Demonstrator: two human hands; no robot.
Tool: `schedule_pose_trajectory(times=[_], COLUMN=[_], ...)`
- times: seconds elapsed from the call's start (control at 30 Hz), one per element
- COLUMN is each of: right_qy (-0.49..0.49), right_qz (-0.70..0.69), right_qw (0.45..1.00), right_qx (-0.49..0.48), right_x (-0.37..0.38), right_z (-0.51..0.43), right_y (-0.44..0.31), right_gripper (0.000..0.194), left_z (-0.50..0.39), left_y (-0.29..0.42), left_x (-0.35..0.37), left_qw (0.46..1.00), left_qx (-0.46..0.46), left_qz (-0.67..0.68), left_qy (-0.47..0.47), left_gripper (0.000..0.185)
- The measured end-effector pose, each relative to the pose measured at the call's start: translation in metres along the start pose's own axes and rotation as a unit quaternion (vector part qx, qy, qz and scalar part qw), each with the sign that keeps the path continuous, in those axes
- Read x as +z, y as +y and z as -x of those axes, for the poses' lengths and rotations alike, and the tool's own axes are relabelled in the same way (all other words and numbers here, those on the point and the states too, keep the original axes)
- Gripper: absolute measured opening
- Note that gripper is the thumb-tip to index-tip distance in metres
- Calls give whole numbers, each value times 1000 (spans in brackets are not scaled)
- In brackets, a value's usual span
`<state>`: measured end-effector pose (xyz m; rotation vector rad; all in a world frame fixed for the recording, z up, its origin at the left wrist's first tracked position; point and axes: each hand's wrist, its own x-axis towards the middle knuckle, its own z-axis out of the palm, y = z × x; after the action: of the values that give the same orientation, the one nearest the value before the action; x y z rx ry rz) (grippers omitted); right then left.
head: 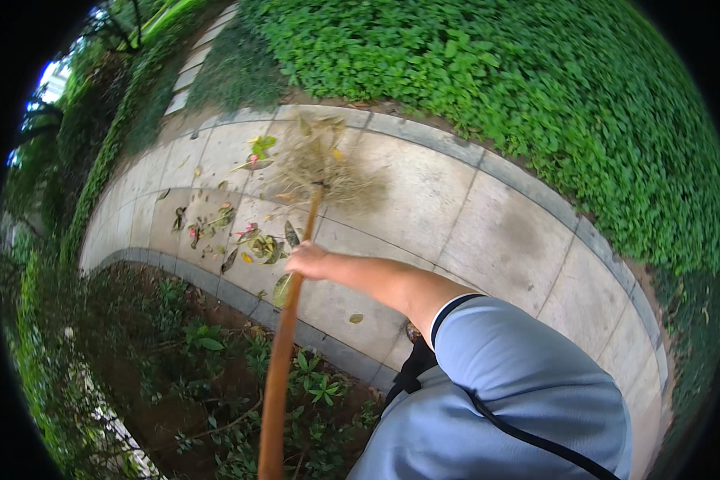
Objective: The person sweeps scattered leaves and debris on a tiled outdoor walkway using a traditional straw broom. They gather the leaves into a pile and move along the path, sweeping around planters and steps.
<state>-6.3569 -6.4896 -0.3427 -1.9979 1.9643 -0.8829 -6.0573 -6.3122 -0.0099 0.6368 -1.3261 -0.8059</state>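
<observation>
My right hand (pixel 307 261) is closed around the wooden handle (pixel 288 318) of a broom. The handle runs from the bottom edge up to the broom's head of pale, straw-like bristles (pixel 324 165), spread and blurred on the paved path (pixel 408 180). Left of the bristles lie a yellow-green leaf (pixel 263 144) and pink petals. Fallen leaves (pixel 264 247), some brown and curled, lie scattered on the slabs left of my hand. A single leaf (pixel 356 318) lies below my forearm. My left hand is out of view.
The path curves between grey stone edging (pixel 423 131). Dense green ground cover (pixel 486 66) borders the far side. A soil bed with low plants (pixel 204 342) lies at the lower left, and a hedge (pixel 105 144) stands at the left. My shoe (pixel 413 332) is on the path.
</observation>
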Motion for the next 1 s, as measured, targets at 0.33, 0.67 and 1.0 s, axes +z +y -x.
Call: schedule_pose_trajectory(times=[0.33,0.67,1.0], right_qy=[147,-216,-114], right_qz=[-92,-3,-89], right_qw=[982,973,974], right_qx=[-69,77,-173], right_x=[-79,-122,-91], right_z=[-21,16,-240], right_y=[-38,165,138], right_gripper=[14,7,4], left_z=[-93,-125,-150], left_y=[-36,-149,-145], left_x=[16,208,254], left_qw=[981,970,995], left_qx=[32,-173,88], left_qz=[186,132,-38], left_qy=[35,-110,-4], left_gripper=[13,15,11])
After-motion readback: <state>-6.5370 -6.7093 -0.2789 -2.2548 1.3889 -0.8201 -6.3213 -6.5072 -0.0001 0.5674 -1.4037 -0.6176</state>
